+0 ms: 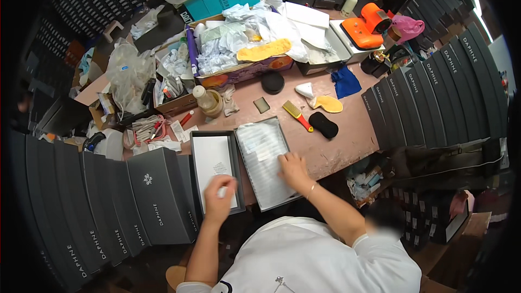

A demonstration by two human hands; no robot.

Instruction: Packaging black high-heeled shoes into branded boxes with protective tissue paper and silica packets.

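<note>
The step in hand looks like packing a shoe box. The left hand [220, 198] is pinched shut on a small white paper slip [223, 180] over the open dark grey cardboard box lid with a white sheet inside [214, 171]. The right hand [293, 169] lies flat, fingers spread, on the open box lined with white tissue paper [263, 152], both at the near edge of the pink worn desk [347, 130]. Next, the slip needs placing cleanly.

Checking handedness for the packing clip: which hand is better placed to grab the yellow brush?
Right, probably. The right hand rests on the open box's tissue, nearer the yellow brush. The left hand is on the grey lid, farther off.
</note>
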